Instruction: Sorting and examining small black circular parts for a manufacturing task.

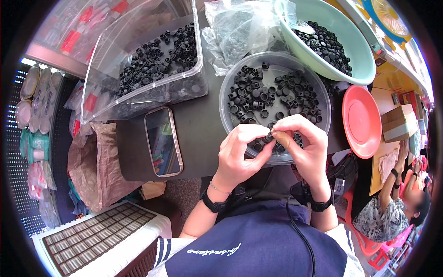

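Observation:
Above the near rim of a round clear tub [223, 101], my left hand [241, 150] and my right hand [305, 145] meet. Thumbs and forefingers of both are closed in a pinch on one small black plastic part [269, 136], mostly covered by the fingertips. Inside the tub lie many loose black ring-shaped and cap-like pieces [253, 94], in two rough heaps. More such rings [161, 57] fill the bottom of a large clear bin [198, 44] at the far left. A pale green basin [364, 57] at the far right holds a pile of black caps [325, 48].
Left of the tub, a phone [164, 142] lies on the dark table [198, 124]. A clear plastic bag [240, 32] sits behind the tub, a red plate [362, 121] to its right. A brown sack [99, 166] stands at left. Another person [392, 207] sits far right.

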`<action>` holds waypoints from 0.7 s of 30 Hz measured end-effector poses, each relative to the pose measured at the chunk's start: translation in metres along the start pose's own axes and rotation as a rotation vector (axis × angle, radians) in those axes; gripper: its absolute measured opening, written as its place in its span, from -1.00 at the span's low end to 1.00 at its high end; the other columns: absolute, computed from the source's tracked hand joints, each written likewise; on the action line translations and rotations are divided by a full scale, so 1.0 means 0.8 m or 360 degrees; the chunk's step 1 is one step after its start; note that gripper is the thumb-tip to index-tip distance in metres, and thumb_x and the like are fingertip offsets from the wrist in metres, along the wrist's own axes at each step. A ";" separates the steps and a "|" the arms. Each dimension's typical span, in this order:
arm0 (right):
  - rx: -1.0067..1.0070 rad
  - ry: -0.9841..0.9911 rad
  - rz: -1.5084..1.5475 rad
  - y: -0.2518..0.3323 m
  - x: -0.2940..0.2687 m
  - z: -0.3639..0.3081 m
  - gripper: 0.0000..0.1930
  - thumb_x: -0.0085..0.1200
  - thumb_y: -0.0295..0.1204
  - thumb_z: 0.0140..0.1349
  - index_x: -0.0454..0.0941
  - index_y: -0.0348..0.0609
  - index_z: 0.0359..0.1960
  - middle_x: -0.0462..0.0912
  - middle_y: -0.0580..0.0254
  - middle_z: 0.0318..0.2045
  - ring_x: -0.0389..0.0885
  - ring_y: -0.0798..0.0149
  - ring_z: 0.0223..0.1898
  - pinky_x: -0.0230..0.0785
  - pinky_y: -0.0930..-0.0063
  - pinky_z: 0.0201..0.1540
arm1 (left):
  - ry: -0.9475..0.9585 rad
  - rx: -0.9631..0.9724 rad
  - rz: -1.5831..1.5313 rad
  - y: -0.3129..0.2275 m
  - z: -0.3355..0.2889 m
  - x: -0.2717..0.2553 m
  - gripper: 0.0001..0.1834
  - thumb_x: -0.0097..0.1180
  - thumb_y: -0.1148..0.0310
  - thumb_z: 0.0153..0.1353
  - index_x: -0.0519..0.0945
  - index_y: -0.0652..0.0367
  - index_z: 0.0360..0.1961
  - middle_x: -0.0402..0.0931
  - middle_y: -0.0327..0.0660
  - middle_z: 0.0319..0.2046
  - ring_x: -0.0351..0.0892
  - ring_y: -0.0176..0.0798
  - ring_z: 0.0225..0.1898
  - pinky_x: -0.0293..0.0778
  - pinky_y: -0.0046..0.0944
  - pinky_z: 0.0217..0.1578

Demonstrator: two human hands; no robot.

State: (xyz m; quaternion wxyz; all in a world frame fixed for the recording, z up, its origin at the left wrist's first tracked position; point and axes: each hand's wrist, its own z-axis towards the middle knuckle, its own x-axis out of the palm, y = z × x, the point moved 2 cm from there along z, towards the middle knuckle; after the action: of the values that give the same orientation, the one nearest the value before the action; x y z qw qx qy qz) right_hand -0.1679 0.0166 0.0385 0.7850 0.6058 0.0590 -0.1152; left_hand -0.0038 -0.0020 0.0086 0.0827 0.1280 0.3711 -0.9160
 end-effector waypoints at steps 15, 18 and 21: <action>-0.0332 -0.0072 -0.0450 0.012 0.004 -0.002 -0.77 0.29 -0.69 0.06 0.72 -0.17 -0.24 0.70 0.18 -0.29 0.71 0.22 -0.27 0.57 0.46 -0.22 | -0.0060 -0.0121 -0.0014 0.000 -0.003 0.002 -0.54 0.48 0.60 -0.05 0.55 0.25 -0.10 0.65 -0.12 -0.26 0.70 -0.16 -0.28 0.63 -0.27 -0.24; -0.0318 -0.0082 -0.0423 0.012 0.006 -0.002 -0.79 0.30 -0.68 0.07 0.72 -0.17 -0.24 0.70 0.18 -0.30 0.71 0.24 -0.29 0.56 0.47 -0.23 | -0.0006 -0.0051 0.0018 0.002 -0.004 0.001 -0.52 0.48 0.58 0.00 0.51 0.29 -0.07 0.69 -0.09 -0.21 0.69 -0.26 -0.26 0.62 -0.34 -0.20; -0.0313 -0.0086 -0.0397 0.009 0.006 -0.002 -0.80 0.31 -0.67 0.08 0.72 -0.18 -0.24 0.70 0.18 -0.31 0.70 0.27 -0.32 0.55 0.49 -0.25 | 0.0005 -0.0061 0.0006 0.003 -0.005 0.001 -0.51 0.49 0.59 0.00 0.50 0.28 -0.06 0.69 -0.09 -0.20 0.70 -0.25 -0.25 0.62 -0.34 -0.19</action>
State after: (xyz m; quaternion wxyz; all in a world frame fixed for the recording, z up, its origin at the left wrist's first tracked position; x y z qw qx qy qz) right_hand -0.1613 0.0190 0.0434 0.8215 0.5106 0.1235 -0.2217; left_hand -0.0031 -0.0009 0.0041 0.0863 0.1286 0.3884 -0.9084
